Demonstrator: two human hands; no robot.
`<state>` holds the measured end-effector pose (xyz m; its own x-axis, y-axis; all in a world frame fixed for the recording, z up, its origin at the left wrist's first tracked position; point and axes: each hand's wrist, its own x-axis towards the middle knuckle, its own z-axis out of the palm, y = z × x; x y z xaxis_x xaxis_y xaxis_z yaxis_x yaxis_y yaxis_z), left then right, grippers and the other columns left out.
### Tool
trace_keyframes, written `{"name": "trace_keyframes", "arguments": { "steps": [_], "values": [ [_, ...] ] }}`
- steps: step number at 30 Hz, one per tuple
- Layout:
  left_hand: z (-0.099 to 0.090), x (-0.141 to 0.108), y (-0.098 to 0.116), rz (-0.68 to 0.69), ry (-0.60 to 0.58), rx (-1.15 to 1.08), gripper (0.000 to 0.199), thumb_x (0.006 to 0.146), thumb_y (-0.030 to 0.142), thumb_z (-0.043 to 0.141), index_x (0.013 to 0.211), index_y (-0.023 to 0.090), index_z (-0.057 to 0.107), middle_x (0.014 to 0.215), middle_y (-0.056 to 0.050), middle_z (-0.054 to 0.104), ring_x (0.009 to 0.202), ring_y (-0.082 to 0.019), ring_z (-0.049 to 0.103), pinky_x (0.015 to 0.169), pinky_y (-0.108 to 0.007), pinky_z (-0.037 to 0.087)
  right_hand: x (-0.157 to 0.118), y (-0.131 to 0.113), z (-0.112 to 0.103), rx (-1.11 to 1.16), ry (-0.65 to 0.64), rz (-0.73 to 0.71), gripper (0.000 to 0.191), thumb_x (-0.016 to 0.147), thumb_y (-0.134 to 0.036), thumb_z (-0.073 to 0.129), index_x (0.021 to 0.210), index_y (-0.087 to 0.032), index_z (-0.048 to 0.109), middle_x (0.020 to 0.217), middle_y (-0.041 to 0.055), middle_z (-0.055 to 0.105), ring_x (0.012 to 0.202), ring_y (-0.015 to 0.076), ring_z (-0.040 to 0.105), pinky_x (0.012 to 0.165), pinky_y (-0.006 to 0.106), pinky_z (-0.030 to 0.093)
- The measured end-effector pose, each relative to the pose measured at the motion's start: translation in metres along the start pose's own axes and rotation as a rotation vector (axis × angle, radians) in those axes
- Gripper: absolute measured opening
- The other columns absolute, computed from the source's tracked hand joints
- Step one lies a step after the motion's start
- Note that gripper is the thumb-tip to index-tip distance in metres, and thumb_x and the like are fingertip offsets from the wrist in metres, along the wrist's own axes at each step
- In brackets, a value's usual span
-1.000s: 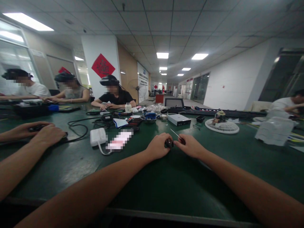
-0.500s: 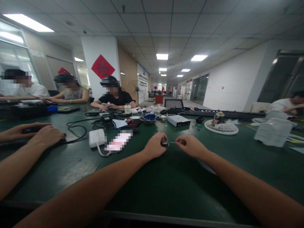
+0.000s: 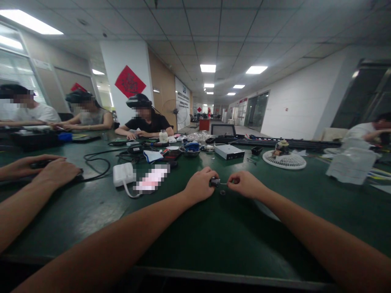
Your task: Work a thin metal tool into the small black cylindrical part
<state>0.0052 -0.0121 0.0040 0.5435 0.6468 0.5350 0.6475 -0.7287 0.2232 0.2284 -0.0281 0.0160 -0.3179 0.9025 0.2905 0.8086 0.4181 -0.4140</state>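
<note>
Near the middle of the green table [image 3: 195,240], my left hand [image 3: 200,185] is closed around a small dark cylindrical part [image 3: 215,182] with a shiny end. A thin metal rod [image 3: 224,184] spans the gap between that part and the fingertips of my right hand [image 3: 244,184], which pinch its other end. Just below the rod, a small dark ring-like piece [image 3: 222,192] lies on the table.
A white adapter [image 3: 124,175] and cable lie left, beside a co-worker's hands [image 3: 56,173]. Farther back are a metal bowl [image 3: 190,152], a silver box [image 3: 229,151] and a white fan grille [image 3: 284,159]. White plastic housing [image 3: 351,165] stands right.
The small ring-like piece now shows on the table below the rod, where none was visible before. The dark part in my left hand shows more of its end. The whole view has shifted slightly.
</note>
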Motion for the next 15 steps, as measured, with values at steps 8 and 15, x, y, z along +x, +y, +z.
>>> {"name": "trace_keyframes", "arguments": {
  "steps": [8, 15],
  "values": [
    [0.004, 0.001, -0.010, -0.195, 0.035, 0.012, 0.024, 0.076, 0.016, 0.063, 0.099, 0.023, 0.066, 0.103, -0.006, 0.063, 0.093, -0.023, 0.063, 0.081, -0.034, 0.050, -0.001, 0.004, 0.003, -0.046, 0.049, 0.023, 0.032, 0.080, -0.044, 0.070, 0.062, -0.020, 0.061, 0.055, -0.0016, 0.054, 0.051, 0.0133, 0.046, 0.049, 0.027, 0.027],
    [0.005, 0.002, -0.014, -0.270, 0.043, 0.001, 0.020, 0.077, 0.021, 0.065, 0.098, 0.022, 0.065, 0.102, -0.007, 0.063, 0.090, -0.023, 0.064, 0.080, -0.034, 0.050, -0.005, -0.010, 0.008, 0.238, -0.171, -0.079, 0.021, 0.069, -0.035, 0.081, 0.079, -0.020, 0.069, 0.067, -0.0044, 0.061, 0.069, 0.0171, 0.063, 0.063, 0.027, 0.046]
  ]
}}
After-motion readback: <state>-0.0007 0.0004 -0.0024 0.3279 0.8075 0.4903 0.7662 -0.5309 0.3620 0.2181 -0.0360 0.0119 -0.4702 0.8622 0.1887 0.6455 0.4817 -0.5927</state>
